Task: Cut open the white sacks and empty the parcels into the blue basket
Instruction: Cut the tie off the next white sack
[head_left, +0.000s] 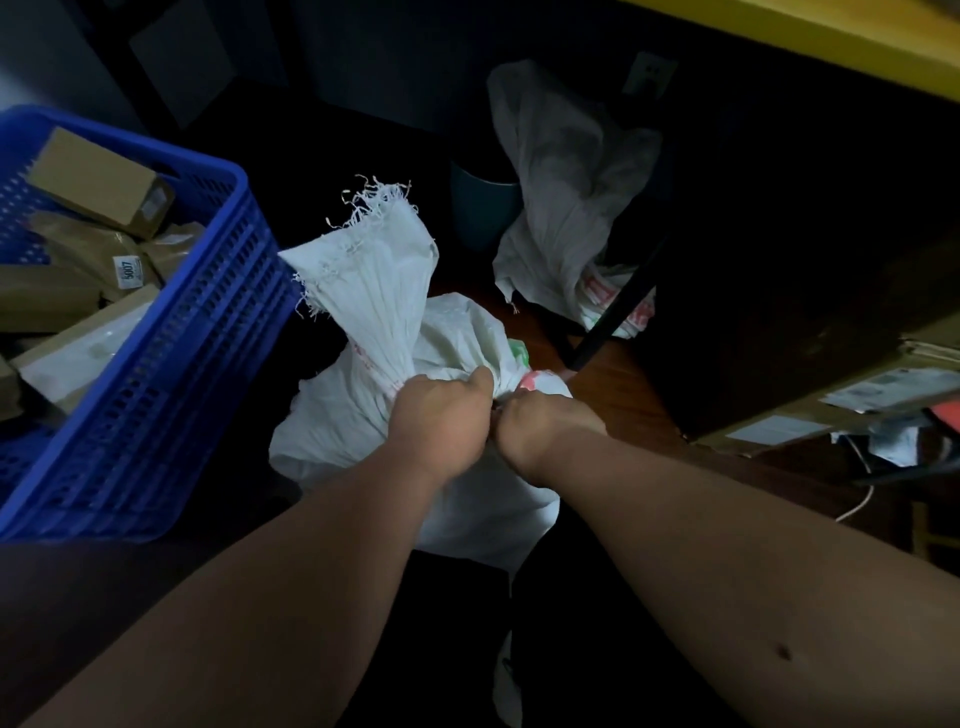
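2 bare hands meet, knuckles together, at the gathered neck of a white sack (457, 332): left hand (441, 421) and right hand (540, 426) both clenched on the bunched fabric. The sack's frayed top fans up beyond them. Left of the sack stands the blue basket (156, 374), holding brown parcels (98, 182).

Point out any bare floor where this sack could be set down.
Bare wooden floor shows right of the held sack, between it and the dark cabinet. The blue basket crowds the left; a second sack fills the back.
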